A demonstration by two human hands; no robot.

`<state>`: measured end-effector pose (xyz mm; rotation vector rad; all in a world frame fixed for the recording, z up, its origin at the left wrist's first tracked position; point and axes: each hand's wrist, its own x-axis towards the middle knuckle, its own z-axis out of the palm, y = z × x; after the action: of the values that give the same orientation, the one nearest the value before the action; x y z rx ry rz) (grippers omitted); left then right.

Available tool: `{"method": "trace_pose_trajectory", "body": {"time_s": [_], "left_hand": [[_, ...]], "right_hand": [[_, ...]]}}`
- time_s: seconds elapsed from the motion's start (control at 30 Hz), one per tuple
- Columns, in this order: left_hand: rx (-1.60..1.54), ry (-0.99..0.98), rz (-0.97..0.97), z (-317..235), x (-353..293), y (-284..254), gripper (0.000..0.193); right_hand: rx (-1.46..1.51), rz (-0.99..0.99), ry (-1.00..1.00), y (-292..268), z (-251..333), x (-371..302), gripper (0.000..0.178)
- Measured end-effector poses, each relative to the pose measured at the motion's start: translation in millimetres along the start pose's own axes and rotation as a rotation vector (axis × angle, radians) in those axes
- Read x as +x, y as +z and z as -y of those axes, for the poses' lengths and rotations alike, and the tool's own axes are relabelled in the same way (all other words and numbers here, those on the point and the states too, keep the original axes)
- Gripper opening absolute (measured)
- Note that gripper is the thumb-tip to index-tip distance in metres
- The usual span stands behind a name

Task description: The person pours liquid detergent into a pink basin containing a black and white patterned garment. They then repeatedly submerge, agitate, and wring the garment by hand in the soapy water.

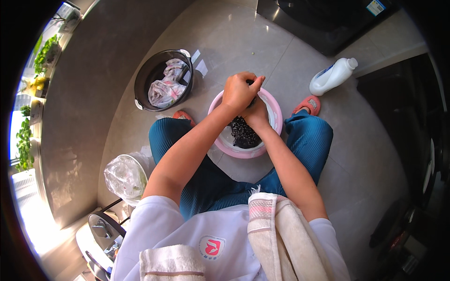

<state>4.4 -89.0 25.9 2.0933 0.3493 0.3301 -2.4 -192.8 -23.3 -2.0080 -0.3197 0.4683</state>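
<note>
A black cloth point(245, 133) flecked with white hangs bunched over a pink-rimmed basin point(277, 110) between my legs. My left hand point(238, 92) is closed round the cloth's upper end, a dark bit of which shows by the thumb. Just below and to the right, my right hand point(256, 115) wraps round the cloth lower down. The two hands are close together, with the left one farther from me. The cloth's lower part spreads out in the basin, and whitish liquid or suds show around it.
At the far left stands a dark tub point(142, 79) holding a pale, pink-patterned wet cloth point(165, 92). A white detergent bottle point(332, 78) lies tilted near my right slipper point(309, 105). A plastic-lined bin point(125, 177) stands by my left knee. Beige towels point(286, 229) drape over my shoulders.
</note>
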Motion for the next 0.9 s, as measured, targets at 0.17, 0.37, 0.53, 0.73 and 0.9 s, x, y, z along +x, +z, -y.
{"method": "trace_pose_trajectory", "body": {"time_s": [0.17,0.37,0.53,0.73,0.9], "left_hand": [[-0.252,-0.098,0.225,0,4,-14,0.037],[-0.711,-0.195,0.272,9,-2,-39,0.073],[-0.694,-0.522,0.018,28,-34,-47,0.100],[-0.948,-1.144,0.074,48,-110,-17,0.114],[-1.626,-1.156,0.394,44,-127,10,0.101]], "right_hand": [[0.312,0.066,-0.094,-12,6,-4,0.076],[0.415,0.103,-0.174,-19,12,-10,0.063],[0.545,-0.037,-0.227,-16,17,-13,0.054],[0.615,-0.308,-0.252,-9,27,-15,0.061],[0.601,-0.211,-0.216,-9,29,-39,0.060]]}}
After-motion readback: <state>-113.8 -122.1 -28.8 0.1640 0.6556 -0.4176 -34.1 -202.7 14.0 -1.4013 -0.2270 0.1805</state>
